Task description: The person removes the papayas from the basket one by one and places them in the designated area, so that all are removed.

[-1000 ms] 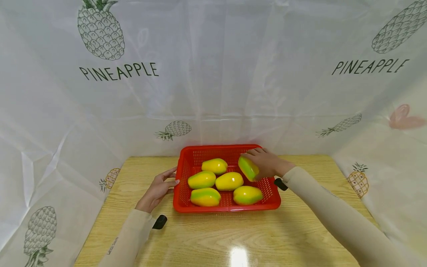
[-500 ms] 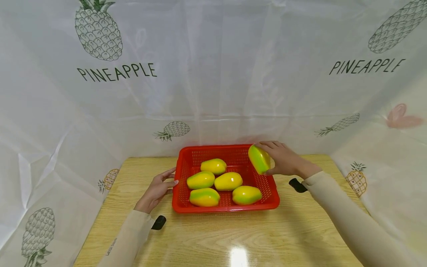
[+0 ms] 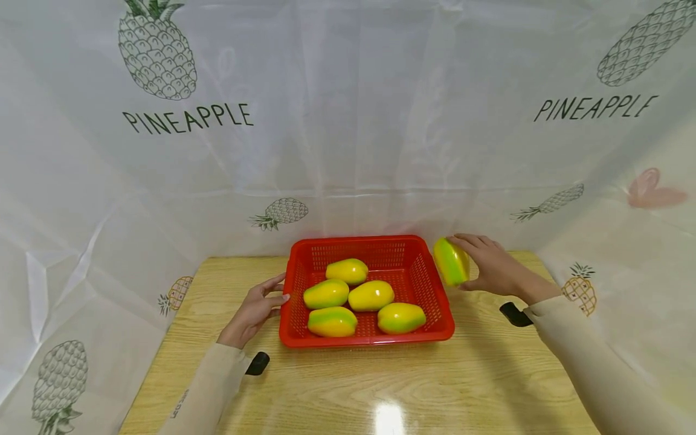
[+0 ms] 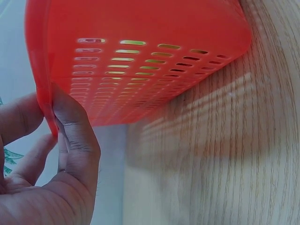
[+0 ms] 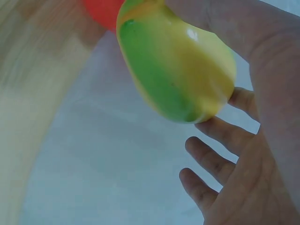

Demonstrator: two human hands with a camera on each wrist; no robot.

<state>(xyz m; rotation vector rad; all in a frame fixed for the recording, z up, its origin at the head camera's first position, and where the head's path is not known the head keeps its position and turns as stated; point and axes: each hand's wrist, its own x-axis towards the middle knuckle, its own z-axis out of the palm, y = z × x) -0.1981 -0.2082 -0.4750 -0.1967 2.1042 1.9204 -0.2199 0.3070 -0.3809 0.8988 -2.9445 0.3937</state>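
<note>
Head view: your right hand (image 3: 497,266) holds one yellow-green fruit (image 3: 451,261) just outside the right side of the red basket (image 3: 367,341), over the far right part of the bench (image 3: 337,386). How high it hangs above the wood is hard to judge. Your left hand (image 3: 255,308) pinches the basket's left rim, and the left wrist view shows fingers on both faces of that red edge. Five other fruits (image 3: 371,296) lie on their sides in the basket, which sits midway between the bench's left and right edges, toward its far edge. A pale sheet (image 3: 359,121) printed with pineapples hangs behind.

Seen from the right wrist, your thumb lies along one side of the fruit and fingertips meet the other, while two fingers stretch past it, touching nothing. The step in hand looks to be moving a single piece past the basket's side, with your left hand steadying the basket. The next move, by that reading, calls for a firm thumb-and-finger hold on the smooth-looking skin, space kept from the right rim, and a gentle lowering before any release, lest the rounded fruit roll toward the bench's right edge.
</note>
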